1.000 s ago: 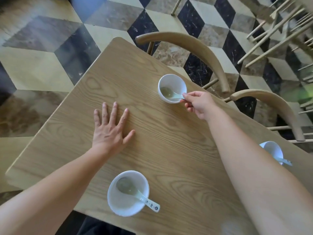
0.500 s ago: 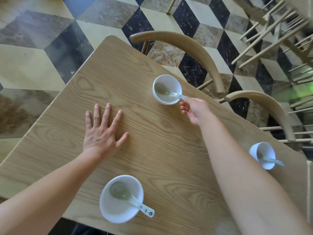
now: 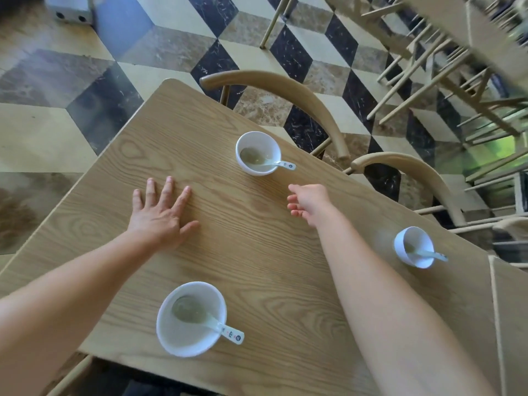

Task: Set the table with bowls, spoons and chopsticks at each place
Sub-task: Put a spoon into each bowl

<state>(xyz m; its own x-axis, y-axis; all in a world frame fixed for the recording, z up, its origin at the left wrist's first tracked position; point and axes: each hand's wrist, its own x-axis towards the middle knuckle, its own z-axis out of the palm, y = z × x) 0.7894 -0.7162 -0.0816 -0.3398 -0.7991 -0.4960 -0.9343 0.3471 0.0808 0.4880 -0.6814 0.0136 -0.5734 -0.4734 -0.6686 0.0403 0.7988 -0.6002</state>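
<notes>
Three white bowls stand on the wooden table [image 3: 257,252], each with a white ceramic spoon lying in it. The far bowl [image 3: 257,144] holds a spoon [image 3: 274,163] whose handle sticks out to the right. The near bowl [image 3: 191,338] holds a spoon [image 3: 211,324]. A third bowl [image 3: 414,247] with a spoon [image 3: 428,255] sits at the right. My left hand [image 3: 160,215] rests flat on the table, fingers spread. My right hand [image 3: 307,204] hovers below and right of the far bowl, fingers loosely curled, holding nothing. No chopsticks are visible.
Two curved wooden chair backs [image 3: 285,92] [image 3: 408,172] stand along the table's far side. More pale wooden chairs [image 3: 445,67] crowd the upper right. The floor is a cube-pattern tile [image 3: 85,110]. A second table edge [image 3: 503,310] abuts at the right.
My right hand has let go of the far bowl's spoon handle and drawn back toward me. The spoon stays in the bowl. My left hand stays flat.
</notes>
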